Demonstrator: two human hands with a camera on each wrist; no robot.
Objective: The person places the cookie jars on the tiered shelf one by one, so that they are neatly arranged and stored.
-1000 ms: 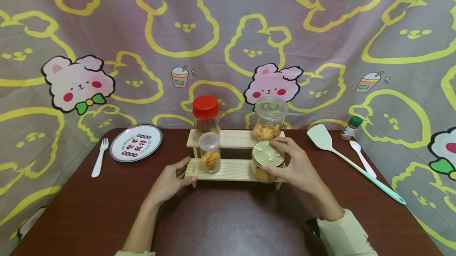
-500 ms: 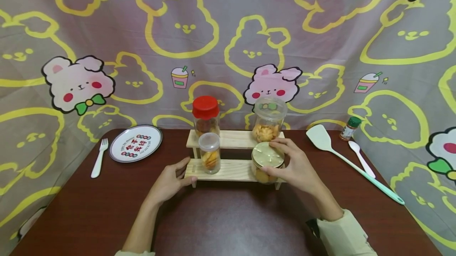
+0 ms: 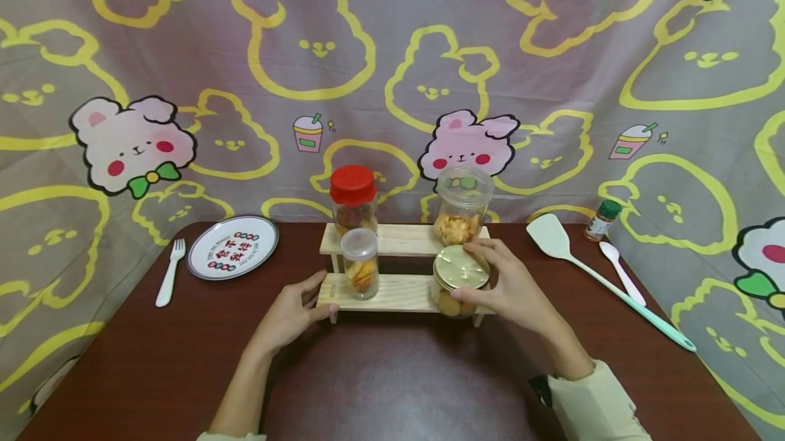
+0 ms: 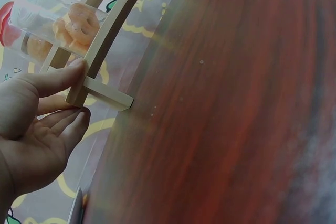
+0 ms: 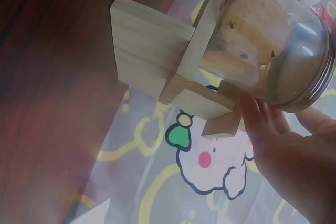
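A two-tier wooden rack (image 3: pixel 398 293) stands in the middle of the table. My left hand (image 3: pixel 293 318) holds the left end of its lower shelf, thumb on one side and fingers on the other in the left wrist view. At the shelf's right end is a clear jar of cookies (image 5: pixel 252 30) with a gold lid (image 3: pixel 461 266). My right hand (image 3: pixel 512 291) grips this jar between thumb and fingers. A small clear-lidded jar (image 3: pixel 362 274) is on the lower shelf's left. Behind, the upper shelf bears a red-lidded jar (image 3: pixel 353 202) and a wide clear jar (image 3: pixel 460 213).
To the left lie a white fork (image 3: pixel 170 274) and a printed plate (image 3: pixel 233 248). On the right are a pale green spatula (image 3: pixel 607 279), a white spoon (image 3: pixel 622 274) and a green-capped seasoning bottle (image 3: pixel 603 221). A patterned cloth (image 3: pixel 343 32) hangs behind the table.
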